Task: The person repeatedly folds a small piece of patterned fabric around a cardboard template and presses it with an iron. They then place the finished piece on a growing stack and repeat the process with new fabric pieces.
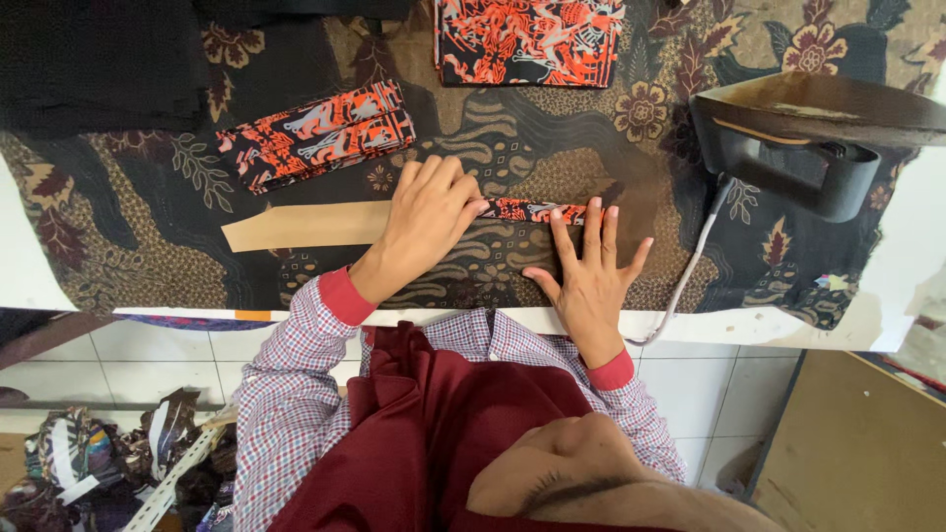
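Seen from above, a person leans over a cloth-covered ironing table (118, 246) patterned in dark brown and black florals.

At far left, beyond the fingers, a folded stack of orange-and-black patterned strips (317, 134) lies on the cloth, apart from both hands.

Just below it, a long tan cardboard strip (296, 226) lies flat across the table; its right end runs under the left hand (426, 222). That hand rests palm down, fingers loose and slightly spread, pressing on the cardboard rather than gripping it. Its fingertips reach the left end of a narrow orange-and-black fabric strip (537, 210), which lies flat between the two hands.

The right hand (589, 266) sits just right of the left one, palm down, fingers stretched and splayed, not clenched. Its fingertips touch the near edge and right end of the narrow fabric strip, holding it down.

Beyond the right hand's fingers, at the top edge, lies a larger folded piece of orange-and-black fabric (528, 39).

Far right, well away from the fingers, a dark iron (808, 138) stands on the cloth, its pale cord (690, 271) trailing over the table's near edge.
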